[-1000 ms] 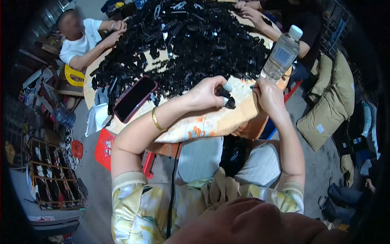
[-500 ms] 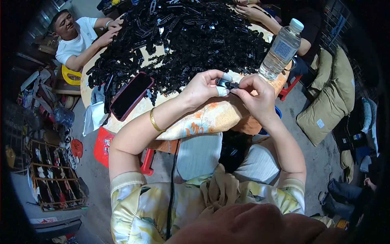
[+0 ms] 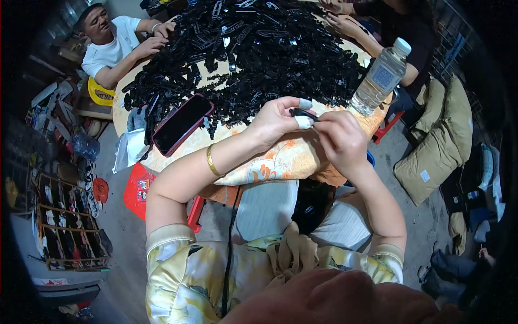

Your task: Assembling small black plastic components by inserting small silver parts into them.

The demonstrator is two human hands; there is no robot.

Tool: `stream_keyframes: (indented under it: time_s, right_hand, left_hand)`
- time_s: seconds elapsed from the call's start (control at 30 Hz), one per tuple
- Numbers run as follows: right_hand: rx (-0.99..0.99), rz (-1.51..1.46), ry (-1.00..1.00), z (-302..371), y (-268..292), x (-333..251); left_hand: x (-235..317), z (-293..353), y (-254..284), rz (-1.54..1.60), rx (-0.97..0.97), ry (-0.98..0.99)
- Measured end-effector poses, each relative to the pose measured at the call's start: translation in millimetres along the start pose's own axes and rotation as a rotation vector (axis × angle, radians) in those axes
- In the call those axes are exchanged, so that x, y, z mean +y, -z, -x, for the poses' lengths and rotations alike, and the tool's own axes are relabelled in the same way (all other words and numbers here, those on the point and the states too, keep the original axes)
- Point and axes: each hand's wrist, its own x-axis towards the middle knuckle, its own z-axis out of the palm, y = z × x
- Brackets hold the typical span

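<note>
Between the fingertips of both hands, above the near edge of the table, is a small, narrow black plastic piece. My left hand pinches it between thumb and fingers, which have pale wraps on their tips. From the other side, my right hand has its fingers bent and pressed together at the piece's right end. Its exact kind is too small to make out, and my fingers partly cover it. Just beyond lies a broad heap of black plastic parts, some long and comb-like.
A phone lies left on the flowered tablecloth. A capped water bottle stands right of the heap. One person sits far left, another person's arm reaches in far right. Beige sacks lie on the floor.
My right hand has turned, its fingers curling more over the black piece's end. The piece now shows more clearly between my left fingers. The whole view has shifted slightly.
</note>
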Motion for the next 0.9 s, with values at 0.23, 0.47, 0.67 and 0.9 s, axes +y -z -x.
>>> stream_keyframes:
  time_s: [0.23,0.47,0.67,0.9]
  right_hand:
    - [-0.181,-0.747,-0.784,14,-5,4]
    - [-0.526,-0.887,-0.854,5,32,21]
    - [-0.872,-0.750,-0.563,7,55,31]
    - [-0.336,-0.283,-0.541,6,3,31]
  left_hand:
    - [8,17,-12,-0.569,-0.004,-0.299]
    - [9,7,-1,-0.399,-0.195,-0.268]
    - [66,-31,81,-1.121,0.525,-0.478]
    - [91,-102,194,-1.621,0.866,-0.133]
